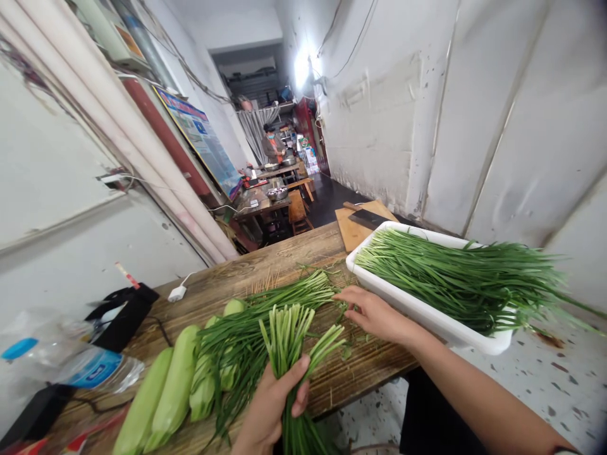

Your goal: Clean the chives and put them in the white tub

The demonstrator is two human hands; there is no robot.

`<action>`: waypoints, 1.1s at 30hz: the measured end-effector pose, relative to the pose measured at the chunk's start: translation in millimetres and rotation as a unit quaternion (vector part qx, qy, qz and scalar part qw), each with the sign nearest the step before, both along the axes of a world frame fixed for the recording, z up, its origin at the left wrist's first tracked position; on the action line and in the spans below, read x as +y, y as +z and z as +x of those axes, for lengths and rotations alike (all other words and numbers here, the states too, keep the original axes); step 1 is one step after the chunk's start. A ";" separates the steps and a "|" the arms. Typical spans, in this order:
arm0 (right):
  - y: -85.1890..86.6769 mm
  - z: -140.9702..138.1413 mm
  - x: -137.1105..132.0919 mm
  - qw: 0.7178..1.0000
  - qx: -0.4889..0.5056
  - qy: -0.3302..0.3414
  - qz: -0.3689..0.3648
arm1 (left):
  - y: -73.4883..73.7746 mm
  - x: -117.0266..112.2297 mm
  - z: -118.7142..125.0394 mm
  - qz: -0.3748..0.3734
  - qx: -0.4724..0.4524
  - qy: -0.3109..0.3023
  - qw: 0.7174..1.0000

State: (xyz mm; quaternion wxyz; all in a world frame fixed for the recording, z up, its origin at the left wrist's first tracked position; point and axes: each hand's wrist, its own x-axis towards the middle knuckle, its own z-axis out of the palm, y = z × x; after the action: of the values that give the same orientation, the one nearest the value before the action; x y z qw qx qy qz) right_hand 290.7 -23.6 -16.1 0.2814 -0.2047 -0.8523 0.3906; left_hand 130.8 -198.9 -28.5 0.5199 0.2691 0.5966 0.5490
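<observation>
My left hand (271, 404) is closed around a bunch of green chives (287, 341), cut ends pointing up and away from me. My right hand (374, 311) lies on the wooden table (284, 253), fingers stretched toward loose chive stalks (294, 292) beside the white tray. Whether its fingertips pinch a stalk I cannot make out. More chives lie in a heap (227, 354) under and left of the held bunch.
A white tray (427, 316) full of chives (465, 278) overhangs the table's right edge. Pale green gourds (165, 392) lie at the left, with plastic bottles (90, 370) and a black object. A cutting board with a cleaver (367, 218) lies farther back. A person stands far down the corridor.
</observation>
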 end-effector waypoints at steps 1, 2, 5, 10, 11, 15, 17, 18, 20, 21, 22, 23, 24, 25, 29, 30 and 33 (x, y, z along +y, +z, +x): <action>1.1 0.6 -2.1 1.000 0.017 0.010 -0.024 | -0.8 0.7 -0.5 0.004 0.014 0.006 1.000; 2.5 1.4 -4.6 0.998 0.027 0.019 -0.055 | -1.7 1.1 -0.9 0.008 0.033 0.011 0.999; 7.5 4.8 -12.1 0.988 0.024 0.067 -0.137 | -4.5 2.3 -1.6 0.007 0.066 0.005 0.998; 21.8 5.3 -17.9 0.992 0.107 -0.043 -0.051 | -5.5 5.7 1.9 -0.009 0.022 -0.015 1.000; 24.8 2.9 -19.1 0.991 0.116 -0.051 -0.042 | -5.0 6.7 3.4 -0.010 0.017 -0.017 1.000; 26.7 -14.5 -26.6 0.979 0.077 0.047 -0.184 | -2.0 9.7 9.1 -0.016 0.021 -0.016 1.000; 21.2 -22.0 -30.0 0.942 0.080 0.068 -0.318 | -0.5 10.0 10.9 -0.021 0.019 -0.020 0.999; 18.0 -24.0 -31.2 0.923 0.081 0.075 -0.369 | -0.1 10.0 11.5 -0.022 0.016 -0.027 0.999; 12.3 -23.9 -32.0 0.907 0.075 0.079 -0.408 | 0.1 9.8 12.2 -0.021 0.011 -0.046 0.999; 10.3 -22.2 -31.8 0.910 0.068 0.077 -0.402 | -0.2 9.8 12.3 -0.018 0.007 -0.053 0.998; 8.9 -19.9 -31.5 0.917 0.061 0.073 -0.387 | -0.7 10.0 12.4 -0.015 0.000 -0.055 0.998; 8.1 -17.2 -31.1 0.925 0.057 0.067 -0.369 | -1.2 10.3 12.4 -0.013 -0.008 -0.052 0.999; 7.6 -14.5 -30.8 0.932 0.057 0.060 -0.353 | -1.6 10.8 12.3 -0.012 -0.019 -0.047 0.999; 7.5 -12.0 -30.8 0.936 0.059 0.057 -0.343 | -1.7 11.4 12.1 -0.010 -0.030 -0.041 0.999; 7.9 -5.6 -32.7 0.928 0.091 0.066 -0.356 | 0.0 13.5 12.0 0.006 -0.047 -0.026 0.999; 7.9 -4.5 -33.0 0.925 0.099 0.071 -0.361 | 0.8 13.9 12.4 0.011 -0.040 -0.025 0.999; 7.8 -1.5 -31.3 0.921 0.109 0.084 -0.364 | 2.8 14.4 14.9 0.022 -0.005 -0.021 1.000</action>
State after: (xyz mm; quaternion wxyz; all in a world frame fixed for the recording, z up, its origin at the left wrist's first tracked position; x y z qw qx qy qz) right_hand 289.2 -55.0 -8.2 0.2451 -0.1765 -0.6296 0.7158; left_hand 145.7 -184.5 -25.7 0.5279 0.2900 0.5764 0.5522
